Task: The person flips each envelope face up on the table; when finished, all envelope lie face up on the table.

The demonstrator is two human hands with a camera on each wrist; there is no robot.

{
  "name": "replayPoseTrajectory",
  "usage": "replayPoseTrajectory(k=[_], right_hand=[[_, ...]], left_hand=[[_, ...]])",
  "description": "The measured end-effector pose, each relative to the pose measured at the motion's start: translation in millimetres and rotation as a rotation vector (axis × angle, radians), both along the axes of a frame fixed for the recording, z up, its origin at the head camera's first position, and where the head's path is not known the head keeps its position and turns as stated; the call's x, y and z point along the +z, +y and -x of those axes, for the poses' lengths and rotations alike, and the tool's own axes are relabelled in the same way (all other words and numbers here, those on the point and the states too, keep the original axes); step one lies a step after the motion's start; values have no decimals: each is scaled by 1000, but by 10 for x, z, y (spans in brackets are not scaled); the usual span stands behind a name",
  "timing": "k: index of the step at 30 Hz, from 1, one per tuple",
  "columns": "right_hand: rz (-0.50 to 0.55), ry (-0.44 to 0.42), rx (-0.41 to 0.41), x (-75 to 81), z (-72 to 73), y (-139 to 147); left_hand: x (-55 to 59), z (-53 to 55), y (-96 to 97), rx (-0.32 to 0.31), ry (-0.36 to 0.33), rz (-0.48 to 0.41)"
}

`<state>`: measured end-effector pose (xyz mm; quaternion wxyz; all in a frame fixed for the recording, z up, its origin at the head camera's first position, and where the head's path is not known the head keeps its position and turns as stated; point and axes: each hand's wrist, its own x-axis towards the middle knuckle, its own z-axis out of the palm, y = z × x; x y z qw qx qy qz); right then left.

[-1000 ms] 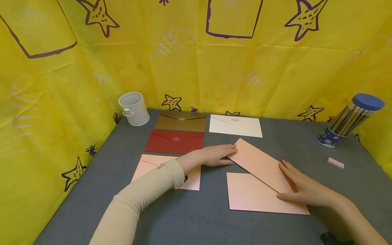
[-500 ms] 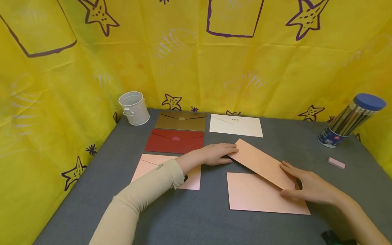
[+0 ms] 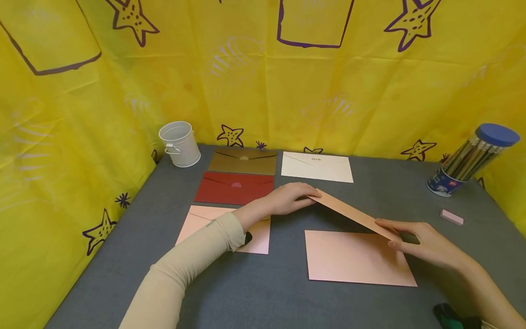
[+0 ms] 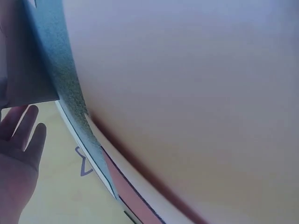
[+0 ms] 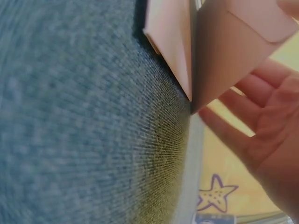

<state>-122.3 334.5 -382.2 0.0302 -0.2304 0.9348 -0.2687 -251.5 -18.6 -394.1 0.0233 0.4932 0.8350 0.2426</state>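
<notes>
Between my two hands a peach-pink envelope is held above the table, tilted so that the head view sees it nearly edge-on. My left hand pinches its far left corner. My right hand grips its near right end between thumb and fingers. A flap outline shows on the underside of this envelope in the right wrist view. Below it a second pink envelope lies flat on the table. Another pink envelope lies under my left forearm, partly hidden by the sleeve.
A red envelope, a gold envelope and a white envelope lie flat farther back. At back left stands a white bucket. A blue-lidded tub of pencils and a pink eraser are at right.
Both hands have raised the peach-pink envelope off the flat one and tipped it from face-up to nearly edge-on. More of the lower pink envelope shows. The other things have stayed put.
</notes>
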Motion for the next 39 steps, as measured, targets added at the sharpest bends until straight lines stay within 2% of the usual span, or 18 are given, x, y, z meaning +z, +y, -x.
replayPoseTrajectory(k=[6, 13, 16, 19, 22, 29, 34, 39], right_hand=[[148, 34, -63, 5, 33, -26], [193, 162, -134, -12, 144, -67], [199, 143, -170, 0, 186, -107], [214, 90, -194, 7, 231, -145], [233, 45, -204, 14, 273, -179], [264, 19, -185, -10, 343, -238], [210, -31, -207, -30, 367, -264], [153, -83, -187, -65, 395, -244]], left_hand=[[37, 4, -28, 3, -66, -174], [57, -20, -76, 20, -133, -307], [74, -32, -115, 48, -190, -352], [92, -41, -170, 85, -256, -404], [105, -43, -230, 115, -294, -440], [83, -59, -364, 168, -315, -423], [63, -77, -432, 191, -322, -380], [37, -72, -474, 179, -311, -303]])
